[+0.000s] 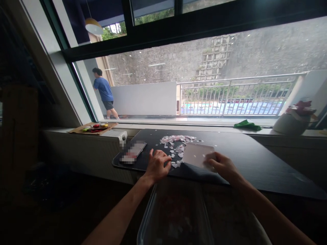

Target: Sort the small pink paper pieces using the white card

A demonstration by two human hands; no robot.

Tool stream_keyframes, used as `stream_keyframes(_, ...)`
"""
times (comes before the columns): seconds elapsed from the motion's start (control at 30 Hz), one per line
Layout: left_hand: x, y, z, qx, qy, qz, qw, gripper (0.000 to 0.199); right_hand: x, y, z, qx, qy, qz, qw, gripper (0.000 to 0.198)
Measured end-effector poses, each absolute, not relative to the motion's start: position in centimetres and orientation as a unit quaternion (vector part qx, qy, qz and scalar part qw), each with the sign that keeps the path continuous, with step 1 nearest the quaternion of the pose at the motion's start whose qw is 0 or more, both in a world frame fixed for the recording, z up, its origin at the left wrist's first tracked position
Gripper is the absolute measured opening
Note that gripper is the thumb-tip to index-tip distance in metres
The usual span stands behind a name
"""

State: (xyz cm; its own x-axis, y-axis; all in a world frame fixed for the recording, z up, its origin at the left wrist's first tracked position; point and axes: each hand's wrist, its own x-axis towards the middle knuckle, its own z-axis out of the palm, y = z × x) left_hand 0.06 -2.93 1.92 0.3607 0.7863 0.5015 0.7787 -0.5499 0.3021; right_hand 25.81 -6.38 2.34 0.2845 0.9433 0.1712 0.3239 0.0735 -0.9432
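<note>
My right hand (pixel 217 162) grips the right side of a flat, pale card (pixel 195 153) that tilts over the dark table (pixel 245 160). Its fingers are a little blurred. Along the card's left edge lies a loose line of small whitish-pink paper scraps (pixel 180 149). A larger heap of paper scraps (pixel 176 139) sits farther back. My left hand (pixel 158 165) is just left of the nearer scraps, thumb and fingers apart, with nothing seen in it. Below the table's front edge, a clear plastic bin (pixel 144 223) holds dim contents that I cannot make out.
A phone (pixel 133 153) lies at the table's left end. On the sill are a cardboard sheet (pixel 76 129) with colourful items, a green cloth (pixel 247 125) and a grey pot-like object (pixel 291 122). Outside the window, a person (pixel 103 90) in a blue shirt stands by a railing.
</note>
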Motion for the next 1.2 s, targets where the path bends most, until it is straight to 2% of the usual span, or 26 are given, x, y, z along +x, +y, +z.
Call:
stream_keyframes(0.13, 1.8, -3.1, 2.1, 0.82, 0.51, 0.246, 0.079, 0.018, 25.6, -6.5, 2.5, -0.604, -0.514, 0.309, 0.524, 0.021)
stream_keyframes(0.27, 2.3, -2.3, 2.6, 0.818, 0.529, 0.211, 0.077, 0.015, 25.7, -6.4, 2.4, -0.599, -0.534, 0.312, 0.509, 0.021)
stream_keyframes(0.33, 2.2, -1.7, 2.9, 0.81, 0.533, 0.226, 0.091, 0.015, 26.2, -6.5, 2.2, -0.621, -0.526, 0.287, 0.506, 0.02)
stream_keyframes(0.47, 1.5, -0.2, 3.4, 0.769, 0.538, 0.294, 0.181, 0.016, 27.2, -6.8, 1.5, -0.631, -0.488, 0.269, 0.54, 0.022)
stream_keyframes(0.57, 1.0, 0.1, 3.7, 0.767, 0.527, 0.296, 0.216, 0.018, 27.4, -6.9, 1.1, -0.623, -0.481, 0.272, 0.554, 0.023)
stream_keyframes(0.67, 0.5, -0.6, 3.9, 0.785, 0.529, 0.259, 0.19, 0.024, 27.3, -6.9, 0.9, -0.617, -0.489, 0.28, 0.549, 0.023)
stream_keyframes(0.83, 0.5, -1.5, 3.5, 0.823, 0.528, 0.184, 0.101, 0.018, 27.3, -7.0, 1.1, -0.615, -0.503, 0.274, 0.542, 0.023)
stream_keyframes(0.97, 1.3, -1.1, 3.1, 0.836, 0.514, 0.184, 0.065, 0.019, 27.3, -7.1, 1.1, -0.621, -0.502, 0.271, 0.538, 0.022)
stream_keyframes(1.2, 1.4, -0.3, 4.2, 0.768, 0.521, 0.285, 0.238, 0.021, 27.2, -7.1, 1.1, -0.619, -0.507, 0.273, 0.535, 0.022)
